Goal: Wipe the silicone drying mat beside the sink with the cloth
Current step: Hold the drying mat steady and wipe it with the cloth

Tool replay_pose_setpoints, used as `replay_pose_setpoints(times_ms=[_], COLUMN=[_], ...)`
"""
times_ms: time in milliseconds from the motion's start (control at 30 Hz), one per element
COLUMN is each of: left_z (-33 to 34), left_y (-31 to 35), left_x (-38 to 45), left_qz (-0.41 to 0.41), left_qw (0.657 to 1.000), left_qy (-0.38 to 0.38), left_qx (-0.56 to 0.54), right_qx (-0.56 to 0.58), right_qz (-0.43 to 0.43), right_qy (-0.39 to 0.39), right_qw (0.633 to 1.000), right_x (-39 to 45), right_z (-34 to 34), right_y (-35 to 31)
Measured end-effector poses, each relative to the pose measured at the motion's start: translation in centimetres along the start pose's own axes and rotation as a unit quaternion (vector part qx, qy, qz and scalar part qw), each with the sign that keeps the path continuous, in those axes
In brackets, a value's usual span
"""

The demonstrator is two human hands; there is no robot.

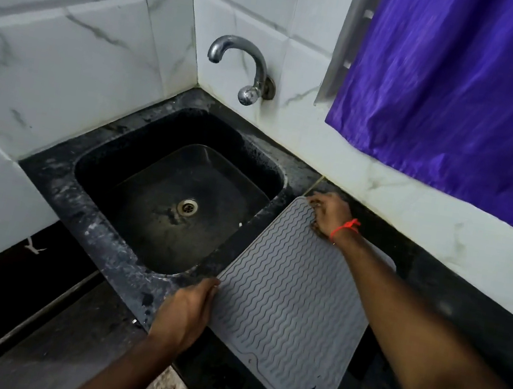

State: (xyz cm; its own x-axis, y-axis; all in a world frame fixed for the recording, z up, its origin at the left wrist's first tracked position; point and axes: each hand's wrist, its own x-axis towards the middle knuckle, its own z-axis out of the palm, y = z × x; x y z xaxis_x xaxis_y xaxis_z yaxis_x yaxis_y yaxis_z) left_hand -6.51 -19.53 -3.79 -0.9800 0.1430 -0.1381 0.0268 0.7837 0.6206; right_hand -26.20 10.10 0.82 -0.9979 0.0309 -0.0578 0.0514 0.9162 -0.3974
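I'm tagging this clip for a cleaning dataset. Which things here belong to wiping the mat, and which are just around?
Part of the job:
- grey drying mat, on the counter beside the sink
- left hand, at its near-left edge
- right hand, on its far corner
- no cloth in view

Just around:
- sink
- tap
- purple curtain
- red thread on the right wrist

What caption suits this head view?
Both hands hold the grey ribbed silicone mat beside the black sink.
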Motion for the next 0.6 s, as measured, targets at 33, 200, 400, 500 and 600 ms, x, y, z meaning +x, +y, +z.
replay_pose_setpoints(times_ms=[33, 200, 400, 500, 600], left_z=[0.1, 0.3, 0.5, 0.3, 0.2], left_y=[0.1, 0.0, -0.4, -0.5, -0.4], left_x=[-0.1, -0.7, -0.8, -0.4, -0.2], left_qz=[0.003, 0.006, -0.004, -0.017, -0.04], left_qw=[1.0, 0.996, 0.998, 1.0, 0.999], left_qy=[-0.007, -0.019, -0.01, -0.004, -0.001], left_qx=[0.021, 0.085, 0.054, 0.019, -0.011], right_qx=[-0.032, -0.133, -0.189, -0.176, -0.189], right_qz=[0.001, 0.031, -0.065, -0.107, -0.161], right_qy=[-0.011, -0.065, -0.081, -0.09, -0.067], right_qw=[0.999, 0.989, 0.976, 0.974, 0.966], right_x=[1.0, 0.5, -4.7, -9.8, -16.4], right_z=[0.3, 4.1, 6.7, 8.5, 10.7], right_y=[0.7, 0.1, -2.7, -4.8, -7.8])
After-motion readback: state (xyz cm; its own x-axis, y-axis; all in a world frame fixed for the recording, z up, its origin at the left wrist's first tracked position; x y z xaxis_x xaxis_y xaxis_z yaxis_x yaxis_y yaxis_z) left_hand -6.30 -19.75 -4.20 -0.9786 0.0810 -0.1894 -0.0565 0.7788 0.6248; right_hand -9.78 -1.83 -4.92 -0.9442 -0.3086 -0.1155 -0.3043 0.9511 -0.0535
